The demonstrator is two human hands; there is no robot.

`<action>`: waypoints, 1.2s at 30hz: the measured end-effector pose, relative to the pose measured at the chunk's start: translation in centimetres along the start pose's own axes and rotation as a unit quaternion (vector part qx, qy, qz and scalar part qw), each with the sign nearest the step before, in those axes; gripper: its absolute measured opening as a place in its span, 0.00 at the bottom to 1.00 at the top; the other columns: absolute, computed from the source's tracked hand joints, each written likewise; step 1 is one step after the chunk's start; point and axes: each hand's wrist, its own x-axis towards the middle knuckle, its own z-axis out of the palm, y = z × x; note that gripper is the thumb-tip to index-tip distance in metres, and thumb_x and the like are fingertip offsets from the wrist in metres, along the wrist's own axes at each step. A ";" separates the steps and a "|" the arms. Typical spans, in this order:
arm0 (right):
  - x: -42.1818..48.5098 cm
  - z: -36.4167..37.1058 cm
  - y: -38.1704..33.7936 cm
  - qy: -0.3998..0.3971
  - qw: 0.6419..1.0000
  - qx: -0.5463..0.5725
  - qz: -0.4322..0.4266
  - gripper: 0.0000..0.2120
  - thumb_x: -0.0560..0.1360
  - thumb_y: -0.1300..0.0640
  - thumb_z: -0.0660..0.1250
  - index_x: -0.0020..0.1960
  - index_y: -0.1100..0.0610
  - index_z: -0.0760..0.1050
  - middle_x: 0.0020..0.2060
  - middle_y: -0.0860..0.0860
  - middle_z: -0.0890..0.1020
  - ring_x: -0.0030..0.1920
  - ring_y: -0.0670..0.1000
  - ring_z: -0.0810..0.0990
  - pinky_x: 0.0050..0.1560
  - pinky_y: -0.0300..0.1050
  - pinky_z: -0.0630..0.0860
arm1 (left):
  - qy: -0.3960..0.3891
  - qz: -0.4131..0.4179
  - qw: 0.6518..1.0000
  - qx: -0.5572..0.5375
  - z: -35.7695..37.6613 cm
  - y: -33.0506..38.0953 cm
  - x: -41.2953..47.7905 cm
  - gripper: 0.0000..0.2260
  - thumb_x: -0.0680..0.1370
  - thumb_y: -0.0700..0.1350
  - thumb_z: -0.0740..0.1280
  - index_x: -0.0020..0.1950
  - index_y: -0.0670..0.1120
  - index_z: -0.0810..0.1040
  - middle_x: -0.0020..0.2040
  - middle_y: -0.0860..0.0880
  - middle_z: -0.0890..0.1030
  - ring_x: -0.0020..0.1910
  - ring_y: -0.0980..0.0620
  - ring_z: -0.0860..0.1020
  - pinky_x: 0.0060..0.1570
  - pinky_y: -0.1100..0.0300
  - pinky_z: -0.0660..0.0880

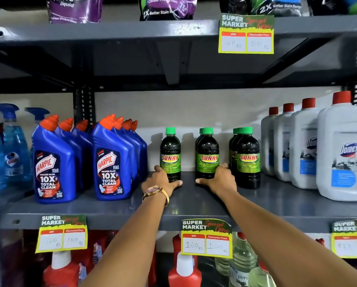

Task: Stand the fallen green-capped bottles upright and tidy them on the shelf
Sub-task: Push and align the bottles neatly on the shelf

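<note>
Several dark green-capped Sunny bottles stand upright on the grey shelf in three short rows. The left row shows one bottle. The middle row has a front bottle with another behind it. The right row holds about three, front to back. My left hand cups the base of the left bottle, thumb across its front and fingers on its left side. My right hand cups the base of the middle front bottle, thumb in front and fingers on its right side.
Blue Harpic bottles stand close on the left, with blue spray bottles beyond them. White Domex jugs fill the right. The upper shelf hangs overhead. Price tags hang on the front edge.
</note>
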 end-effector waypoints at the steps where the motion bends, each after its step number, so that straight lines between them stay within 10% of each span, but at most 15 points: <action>1: 0.0 0.1 -0.1 0.003 1.000 -0.001 0.003 0.49 0.62 0.42 0.78 0.70 0.66 0.59 0.64 0.62 0.76 0.63 0.63 0.77 0.59 0.54 0.75 | 0.000 0.000 1.000 0.001 0.1 0.0 0.0 0.35 0.70 0.64 0.68 0.65 0.42 0.62 0.60 0.42 0.77 0.58 0.41 0.77 0.50 0.51 0.73; 11: 0.0 0.5 0.0 -0.006 0.999 -0.034 0.023 0.58 0.60 0.34 0.75 0.75 0.64 0.53 0.69 0.59 0.71 0.69 0.62 0.72 0.68 0.62 0.64 | 0.006 0.004 1.000 0.013 -0.1 0.1 -0.3 0.35 0.71 0.63 0.68 0.65 0.41 0.62 0.61 0.42 0.77 0.58 0.41 0.77 0.50 0.51 0.72; 19: 0.5 0.4 0.5 -0.032 0.999 -0.003 0.008 0.39 0.64 0.39 0.76 0.64 0.61 0.69 0.61 0.59 0.78 0.63 0.61 0.75 0.65 0.57 0.69 | 0.000 0.006 1.000 0.007 0.0 0.0 -0.3 0.35 0.71 0.63 0.68 0.65 0.40 0.62 0.62 0.42 0.77 0.59 0.40 0.77 0.51 0.51 0.73; 36: 0.5 0.4 0.3 -0.080 0.994 -0.076 0.003 0.53 0.68 0.39 0.72 0.77 0.67 0.48 0.69 0.62 0.72 0.70 0.63 0.69 0.67 0.56 0.65 | 0.003 -0.004 1.000 0.015 0.2 -0.1 0.0 0.32 0.73 0.62 0.67 0.65 0.41 0.63 0.61 0.42 0.78 0.59 0.40 0.77 0.52 0.50 0.72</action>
